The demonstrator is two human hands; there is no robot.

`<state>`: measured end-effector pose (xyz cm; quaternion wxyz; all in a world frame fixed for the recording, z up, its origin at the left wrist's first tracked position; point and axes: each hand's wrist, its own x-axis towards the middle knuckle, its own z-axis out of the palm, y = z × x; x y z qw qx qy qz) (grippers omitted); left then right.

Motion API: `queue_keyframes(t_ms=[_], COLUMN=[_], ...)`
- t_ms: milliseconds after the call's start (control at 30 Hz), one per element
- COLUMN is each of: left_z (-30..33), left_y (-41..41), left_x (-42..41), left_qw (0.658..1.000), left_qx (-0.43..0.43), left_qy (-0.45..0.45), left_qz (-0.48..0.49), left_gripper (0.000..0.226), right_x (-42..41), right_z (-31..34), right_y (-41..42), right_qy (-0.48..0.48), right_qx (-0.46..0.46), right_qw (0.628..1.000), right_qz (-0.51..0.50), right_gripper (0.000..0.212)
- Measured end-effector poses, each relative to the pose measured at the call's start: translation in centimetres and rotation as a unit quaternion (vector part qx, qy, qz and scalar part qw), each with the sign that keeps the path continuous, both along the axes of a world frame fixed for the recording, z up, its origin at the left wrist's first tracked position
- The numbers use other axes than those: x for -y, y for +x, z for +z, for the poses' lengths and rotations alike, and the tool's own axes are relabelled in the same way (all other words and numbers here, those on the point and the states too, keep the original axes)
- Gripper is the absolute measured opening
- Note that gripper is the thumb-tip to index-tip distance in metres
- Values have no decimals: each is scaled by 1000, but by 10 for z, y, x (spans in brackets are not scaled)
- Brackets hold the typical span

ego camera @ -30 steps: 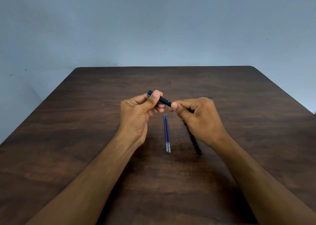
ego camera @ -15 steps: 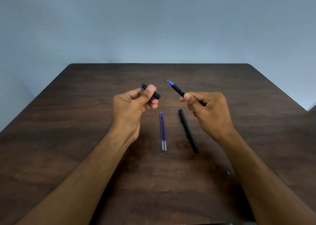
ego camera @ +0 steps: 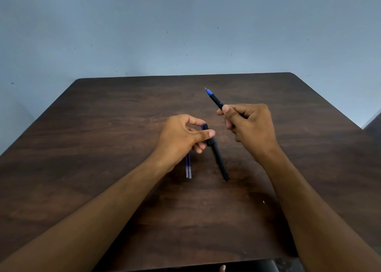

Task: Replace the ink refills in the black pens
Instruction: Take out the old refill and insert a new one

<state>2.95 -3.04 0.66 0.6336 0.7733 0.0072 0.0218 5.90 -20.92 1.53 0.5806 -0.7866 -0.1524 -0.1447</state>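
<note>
My right hand (ego camera: 250,125) grips an uncapped black pen (ego camera: 215,99) with a blue tip, its point aimed up and away to the left. My left hand (ego camera: 181,137) pinches the pen's black cap (ego camera: 207,134) between thumb and fingers, low over the table and right at the top end of a second black pen (ego camera: 220,162) that lies capped on the wood. Two blue ink refills (ego camera: 188,167) lie side by side just left of that pen, their upper ends hidden under my left hand.
Everything sits on a dark wooden table (ego camera: 103,148) against a pale blue wall (ego camera: 185,24). A dark object (ego camera: 266,266) pokes out at the table's near edge.
The cap came off the pen. My left hand then carried it down and right to the lying pen, while my right hand lifted the uncapped pen up and to the right.
</note>
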Motion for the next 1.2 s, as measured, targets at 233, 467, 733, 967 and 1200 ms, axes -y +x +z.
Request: queue_keyframes(t_ms=[233,467,733,967,1200], left_z=[-1,-8,-7,0,4], left_y=[20,24,27,19,3], left_x=[41,62,62,38,-1], left_qw=[975,940,936,961,993], left_qx=[32,47,39,86,18], left_qy=[217,333,345,252,-100], left_qz=[45,54,58,79,55], left_gripper=[26,26,26,12,19], right_x=[0,5,11,8,-1], right_z=[4,3,2,-3,-5], right_y=[-3,2,7,8,1], right_qy=[3,52,55,34,50], right_qx=[-1,-5,-32,-57,-140], right_qw=[999,995,995,996,987], right_qz=[-46,-86,-79,-57,62], right_gripper=[23,21,21,21,16])
